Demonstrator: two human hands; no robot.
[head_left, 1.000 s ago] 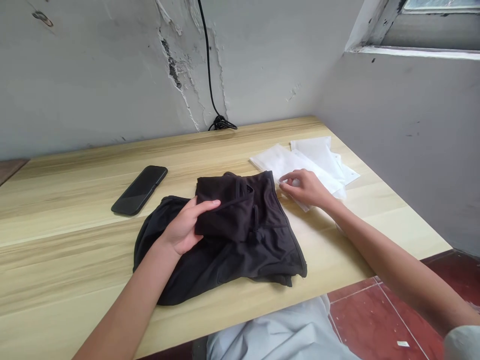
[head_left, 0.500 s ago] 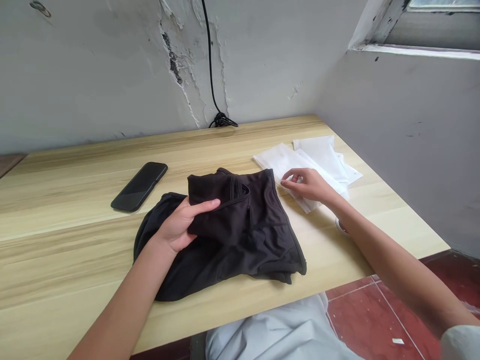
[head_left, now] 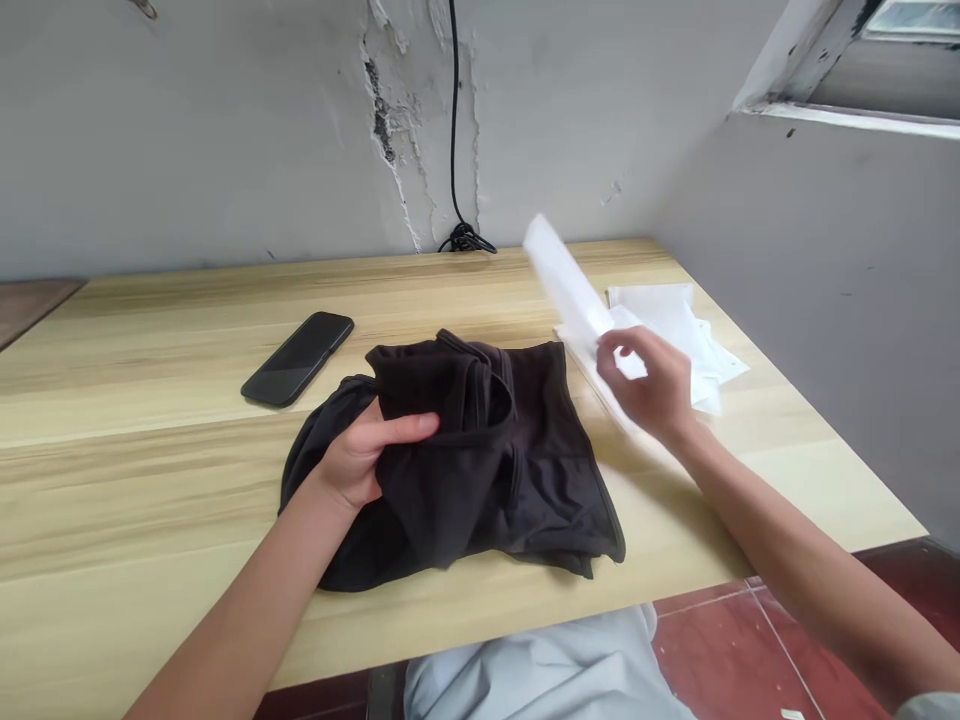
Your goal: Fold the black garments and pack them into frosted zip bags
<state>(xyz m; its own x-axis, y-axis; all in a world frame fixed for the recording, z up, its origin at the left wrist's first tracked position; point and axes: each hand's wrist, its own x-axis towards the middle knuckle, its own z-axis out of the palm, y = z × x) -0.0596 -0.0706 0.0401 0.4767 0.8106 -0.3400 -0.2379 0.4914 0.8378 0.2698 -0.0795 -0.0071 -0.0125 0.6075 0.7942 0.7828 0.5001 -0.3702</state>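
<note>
My left hand (head_left: 371,450) grips a folded part of a black cloth garment (head_left: 465,480), with the thumb on top and the fingers hidden beneath. The garment's bound edges show, and the rest of it lies spread on the table. My right hand (head_left: 649,380) pinches a thin white translucent pouch (head_left: 562,275) between thumb and fingertips. One end of that pouch is raised and tilted up to the left, slightly blurred. Behind and right of this hand, several more white pouches (head_left: 664,310) lie overlapping on the table.
A black phone (head_left: 298,360) lies on the wooden table (head_left: 150,430) left of the garment. A black cable (head_left: 455,120) hangs down the peeling wall and ends in a coil (head_left: 466,238) at the table's back edge.
My right hand has taken hold of a white pouch and lifted it off the others. My left hand has raised the folded part of the garment slightly. The view has shifted a little.
</note>
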